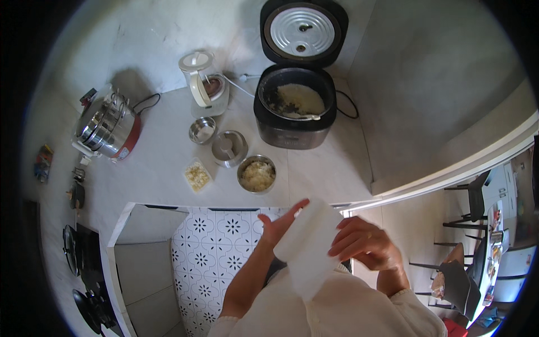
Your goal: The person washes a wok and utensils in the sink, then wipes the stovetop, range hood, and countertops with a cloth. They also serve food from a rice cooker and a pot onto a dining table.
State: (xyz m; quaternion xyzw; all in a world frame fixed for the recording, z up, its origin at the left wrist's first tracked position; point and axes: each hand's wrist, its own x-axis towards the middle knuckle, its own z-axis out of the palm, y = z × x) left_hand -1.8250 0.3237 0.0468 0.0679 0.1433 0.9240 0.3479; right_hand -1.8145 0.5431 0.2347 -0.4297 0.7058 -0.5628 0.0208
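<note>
My left hand (283,225) is behind a white roll (309,229), apparently paper towel, with its thumb and a finger showing past the roll's edge. A loose sheet hangs from the roll toward my shirt. My right hand (364,244) is at the roll's right side, fingers bent against or close to the white sheet. On the counter in front stand a steel bowl of rice (257,175), a small plastic tray of pale chopped food (197,177), a round metal lid (229,148) and a small steel bowl (202,130). The rice cooker (294,130) stands open with rice in its pot.
A glass electric kettle (202,84) stands behind the bowls. A steel steamer pot with a red base (111,126) is at the left. Black pans (86,309) sit by the hob. The counter's front edge (244,205) lies just beyond my hands; a dining table (490,252) is at far right.
</note>
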